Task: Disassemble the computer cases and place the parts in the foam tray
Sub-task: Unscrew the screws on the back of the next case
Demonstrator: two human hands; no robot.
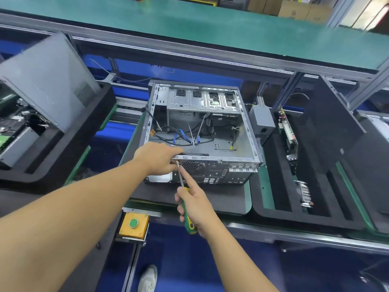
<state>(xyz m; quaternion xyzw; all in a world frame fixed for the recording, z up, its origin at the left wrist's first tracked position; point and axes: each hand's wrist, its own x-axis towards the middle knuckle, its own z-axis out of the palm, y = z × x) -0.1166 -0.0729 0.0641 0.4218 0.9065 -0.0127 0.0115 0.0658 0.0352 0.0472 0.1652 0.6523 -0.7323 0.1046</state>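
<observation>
An open grey computer case [223,131] lies on its side on a black foam pad, with loose black and blue cables inside. My left hand [160,158] grips the near left corner of its rear panel. My right hand [194,204] holds a green and yellow screwdriver [186,211], index finger stretched along the shaft. The screwdriver's tip meets the rear panel just beside my left hand's fingers. To the right, a black foam tray [280,209] holds a grey power supply [262,119], a circuit board [288,133] and a finned part [305,193] standing in slots.
Another opened case with a raised side panel [48,81] stands at the left. A yellow box with a green button [134,225] is fixed at the bench's front edge. A green shelf [210,24] runs above. A shoe [148,278] shows on the blue floor.
</observation>
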